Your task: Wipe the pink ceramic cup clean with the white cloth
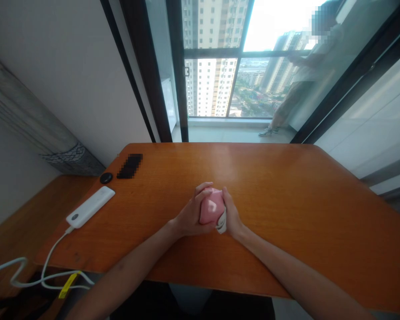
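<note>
Head view: white corded device (90, 207) and black disc (106, 178) lie on the table (280, 200); left grip (190, 217) curls around pink object (212, 206), right grip (233, 218) flanks it.

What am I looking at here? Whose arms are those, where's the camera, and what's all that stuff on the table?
There's no robot here! The arms belong to a person wearing a camera on their head. It looks forward and down, so you see roughly what they see. There is just this one picture.

The left hand holds a shiny pink object; I can't tell exactly what it is. The right hand is on its other side, with a pale cloth bunched between.

On the left of the brown table lie a white device with a white cable, a round black thing and a dark shape hidden by blurry squares.

Tall buildings show through the glass, and another person shows faintly in it.
</note>
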Action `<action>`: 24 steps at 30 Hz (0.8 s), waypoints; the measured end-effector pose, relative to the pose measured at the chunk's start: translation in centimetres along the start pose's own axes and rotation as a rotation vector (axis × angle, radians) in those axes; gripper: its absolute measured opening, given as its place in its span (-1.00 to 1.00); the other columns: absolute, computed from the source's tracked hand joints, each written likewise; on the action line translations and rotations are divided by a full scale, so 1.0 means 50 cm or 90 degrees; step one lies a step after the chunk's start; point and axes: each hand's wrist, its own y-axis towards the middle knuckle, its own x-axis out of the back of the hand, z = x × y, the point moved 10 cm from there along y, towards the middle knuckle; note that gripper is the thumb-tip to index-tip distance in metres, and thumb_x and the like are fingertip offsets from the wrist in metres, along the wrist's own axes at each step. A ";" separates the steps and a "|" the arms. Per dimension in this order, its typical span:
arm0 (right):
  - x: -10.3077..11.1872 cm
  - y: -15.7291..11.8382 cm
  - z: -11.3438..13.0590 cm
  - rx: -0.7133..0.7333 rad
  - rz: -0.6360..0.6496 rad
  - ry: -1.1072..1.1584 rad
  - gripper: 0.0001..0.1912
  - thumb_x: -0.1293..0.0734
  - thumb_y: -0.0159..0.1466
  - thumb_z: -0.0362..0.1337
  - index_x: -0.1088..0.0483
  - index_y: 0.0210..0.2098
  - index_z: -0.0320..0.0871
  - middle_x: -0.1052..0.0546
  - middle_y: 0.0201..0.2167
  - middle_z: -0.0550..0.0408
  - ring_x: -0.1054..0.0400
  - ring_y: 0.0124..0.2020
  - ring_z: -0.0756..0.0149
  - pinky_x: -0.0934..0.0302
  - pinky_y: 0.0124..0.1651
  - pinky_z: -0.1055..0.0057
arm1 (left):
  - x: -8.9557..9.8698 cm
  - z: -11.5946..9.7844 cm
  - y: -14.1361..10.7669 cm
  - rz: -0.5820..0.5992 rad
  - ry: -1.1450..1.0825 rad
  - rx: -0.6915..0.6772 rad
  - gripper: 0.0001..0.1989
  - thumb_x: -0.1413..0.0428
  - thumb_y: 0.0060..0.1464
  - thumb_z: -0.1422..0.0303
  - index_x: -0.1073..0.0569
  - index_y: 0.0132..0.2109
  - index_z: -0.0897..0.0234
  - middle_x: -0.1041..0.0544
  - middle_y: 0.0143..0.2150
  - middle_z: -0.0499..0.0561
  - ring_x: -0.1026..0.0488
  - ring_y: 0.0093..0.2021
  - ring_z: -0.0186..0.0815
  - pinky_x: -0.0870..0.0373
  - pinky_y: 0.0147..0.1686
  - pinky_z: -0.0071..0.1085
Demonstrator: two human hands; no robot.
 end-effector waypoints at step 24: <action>0.004 -0.008 0.032 0.093 -0.007 -0.055 -0.38 -0.46 0.30 0.38 -0.61 -0.30 -0.10 -0.60 -0.39 0.13 -0.39 -0.34 0.25 -0.36 -0.23 0.34 | -0.001 0.007 0.005 -0.003 -0.006 0.009 0.09 -0.26 0.22 -0.29 0.07 0.62 -0.02 -0.08 0.60 0.34 -0.18 0.57 0.23 -0.21 0.50 0.32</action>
